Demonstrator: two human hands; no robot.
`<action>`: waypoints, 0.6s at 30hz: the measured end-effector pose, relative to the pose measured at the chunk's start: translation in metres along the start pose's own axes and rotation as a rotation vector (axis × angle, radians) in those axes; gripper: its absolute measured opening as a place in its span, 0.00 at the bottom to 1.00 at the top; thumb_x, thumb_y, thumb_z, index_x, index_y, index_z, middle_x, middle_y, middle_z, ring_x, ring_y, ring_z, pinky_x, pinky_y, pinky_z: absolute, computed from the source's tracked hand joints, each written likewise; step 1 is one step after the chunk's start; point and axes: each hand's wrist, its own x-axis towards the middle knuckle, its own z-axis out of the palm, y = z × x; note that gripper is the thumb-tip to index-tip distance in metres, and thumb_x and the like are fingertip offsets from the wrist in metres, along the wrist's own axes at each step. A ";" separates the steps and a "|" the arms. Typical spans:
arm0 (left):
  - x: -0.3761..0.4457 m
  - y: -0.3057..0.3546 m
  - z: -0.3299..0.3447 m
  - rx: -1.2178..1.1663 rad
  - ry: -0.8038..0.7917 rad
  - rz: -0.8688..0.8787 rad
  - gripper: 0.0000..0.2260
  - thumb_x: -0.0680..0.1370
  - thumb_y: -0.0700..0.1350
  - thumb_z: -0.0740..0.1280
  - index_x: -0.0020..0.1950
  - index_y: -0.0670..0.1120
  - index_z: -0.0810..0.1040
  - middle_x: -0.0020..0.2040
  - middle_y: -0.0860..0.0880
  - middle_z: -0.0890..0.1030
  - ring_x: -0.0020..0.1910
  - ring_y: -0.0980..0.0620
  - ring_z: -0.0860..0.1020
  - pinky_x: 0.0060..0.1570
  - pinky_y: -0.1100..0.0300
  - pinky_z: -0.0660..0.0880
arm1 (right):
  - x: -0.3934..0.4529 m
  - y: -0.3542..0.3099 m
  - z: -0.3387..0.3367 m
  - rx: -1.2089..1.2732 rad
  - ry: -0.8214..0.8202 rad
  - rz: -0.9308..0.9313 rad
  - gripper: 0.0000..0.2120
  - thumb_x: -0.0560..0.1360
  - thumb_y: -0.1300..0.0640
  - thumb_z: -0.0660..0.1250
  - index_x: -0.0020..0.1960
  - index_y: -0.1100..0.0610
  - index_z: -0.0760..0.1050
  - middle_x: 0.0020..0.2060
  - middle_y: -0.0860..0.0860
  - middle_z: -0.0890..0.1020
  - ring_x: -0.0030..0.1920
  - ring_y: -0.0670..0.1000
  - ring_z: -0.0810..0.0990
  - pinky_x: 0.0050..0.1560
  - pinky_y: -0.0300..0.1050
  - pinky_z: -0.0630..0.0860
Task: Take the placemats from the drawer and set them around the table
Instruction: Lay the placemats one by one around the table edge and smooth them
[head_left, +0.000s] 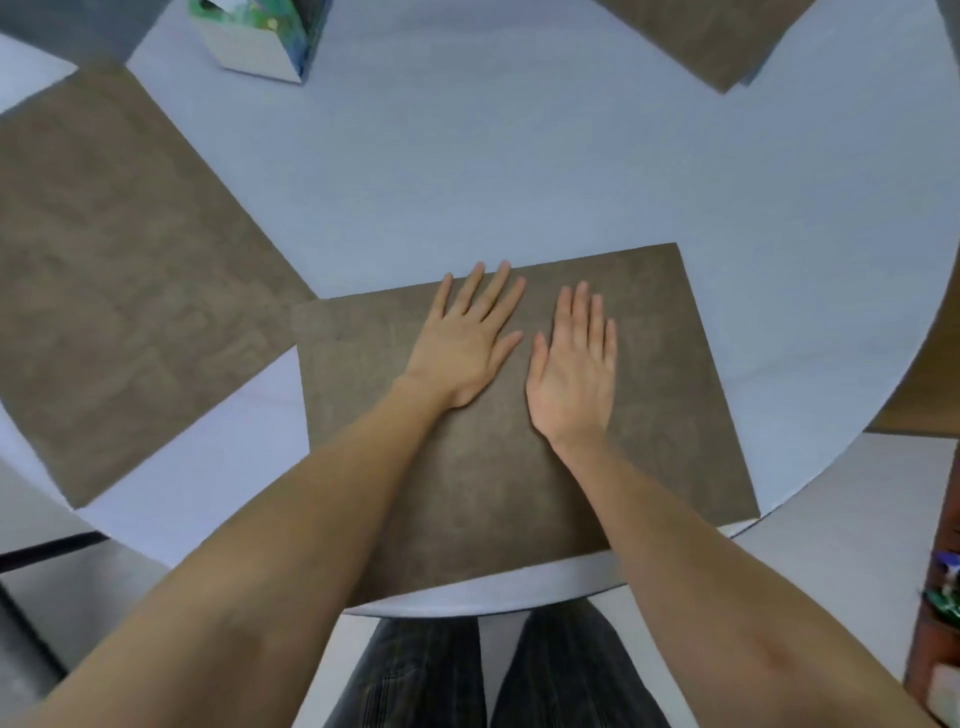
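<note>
Round pale-blue table (519, 171) filled most of the view, seen from above. Both hands lay flat, palms down, fingers extended and gripping nothing, on the near mat (519, 467), a brown rectangle at the table's 6 o'clock edge. Left hand (465, 338) had its fingers slightly spread; right hand (574, 364) held its fingers close together. The two hands rested side by side, thumbs near each other but apart. A second mat (119, 270) lay at 9 o'clock, its corner meeting or just overlapping the near mat's far-left corner; which lay on top could not be told. A third mat (711, 36) at 1 o'clock was cut off by the frame's top. A box (260, 41) with green and blue print stood at 11 o'clock, also cropped; no writing on it was legible. Dark trousers (493, 675) showed below the table edge. Objects at the right margin were blurred beyond identification.
</note>
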 end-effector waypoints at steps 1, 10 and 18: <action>-0.002 -0.007 0.002 0.016 0.012 0.002 0.28 0.82 0.59 0.43 0.80 0.50 0.45 0.80 0.50 0.45 0.79 0.47 0.44 0.75 0.47 0.39 | 0.000 0.000 0.000 -0.010 -0.003 0.007 0.27 0.82 0.48 0.45 0.78 0.58 0.48 0.78 0.55 0.51 0.78 0.53 0.48 0.78 0.51 0.46; -0.064 -0.080 0.009 -0.013 0.119 -0.417 0.30 0.83 0.59 0.44 0.80 0.44 0.43 0.80 0.48 0.44 0.79 0.47 0.43 0.77 0.47 0.41 | -0.002 -0.005 -0.004 -0.052 -0.033 0.002 0.27 0.82 0.49 0.45 0.78 0.59 0.47 0.78 0.55 0.50 0.78 0.54 0.47 0.78 0.53 0.46; -0.120 -0.053 0.021 -0.051 0.184 -0.536 0.29 0.83 0.57 0.45 0.79 0.43 0.46 0.80 0.45 0.44 0.78 0.44 0.42 0.76 0.48 0.40 | -0.056 -0.069 -0.001 0.028 -0.115 -0.413 0.28 0.82 0.49 0.49 0.78 0.58 0.48 0.78 0.55 0.49 0.78 0.52 0.46 0.77 0.50 0.43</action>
